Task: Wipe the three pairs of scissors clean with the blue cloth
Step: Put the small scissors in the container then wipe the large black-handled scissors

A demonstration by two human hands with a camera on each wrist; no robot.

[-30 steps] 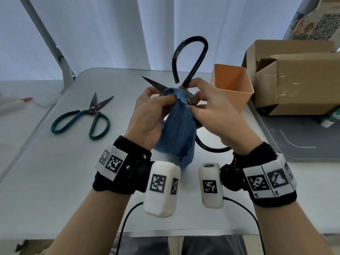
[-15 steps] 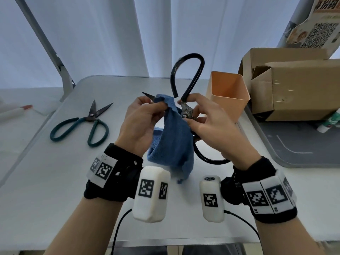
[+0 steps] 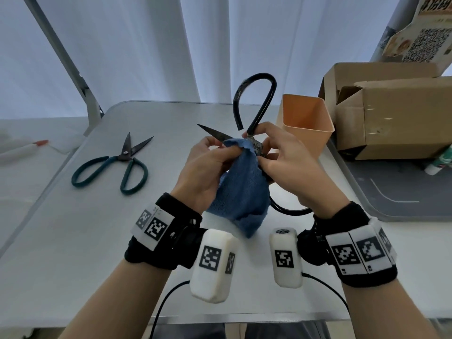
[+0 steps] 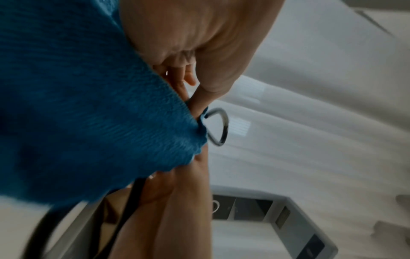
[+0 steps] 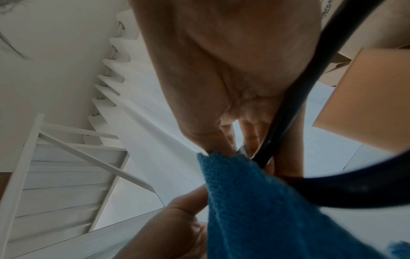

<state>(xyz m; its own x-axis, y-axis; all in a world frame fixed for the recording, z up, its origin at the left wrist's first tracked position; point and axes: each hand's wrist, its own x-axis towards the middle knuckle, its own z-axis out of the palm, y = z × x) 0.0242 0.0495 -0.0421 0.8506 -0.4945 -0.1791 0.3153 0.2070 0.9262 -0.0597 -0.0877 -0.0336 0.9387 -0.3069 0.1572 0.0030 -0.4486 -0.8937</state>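
Looking through the head camera, I see both hands raised above the white table (image 3: 73,241). My left hand (image 3: 203,172) pinches the blue cloth (image 3: 241,192) around one blade of the black-handled scissors (image 3: 254,113), thumb and fingers curled over the fold, the dark blade tip poking out to the left. My right hand (image 3: 288,165) grips the same scissors at the pivot, fingers curled on it; one handle loop stands up above the hands, the other curves below my right wrist. Only this view shows the green-handled scissors (image 3: 115,165), lying on the table well to the left, blades slightly parted. It also shows the orange container (image 3: 305,118) just behind my right hand; I cannot tell what is inside it. A cardboard box (image 3: 391,118) lies on its side further right, its contents hidden. I can find only two pairs of scissors.

From the left wrist camera, the blue cloth (image 4: 77,105) fills the left side, with my left hand (image 4: 199,43) curled against it. A black handle loop (image 4: 218,128) peeks out past the cloth's edge, and the other handle runs blurred down the lower left.

From the right wrist camera, my right hand (image 5: 233,70) closes on the scissors at the pivot, the black handle (image 5: 310,87) sweeping across the palm side. The cloth (image 5: 266,210) hangs below, my left hand (image 5: 173,227) holding it. The orange container (image 5: 366,105) shows at the right edge.
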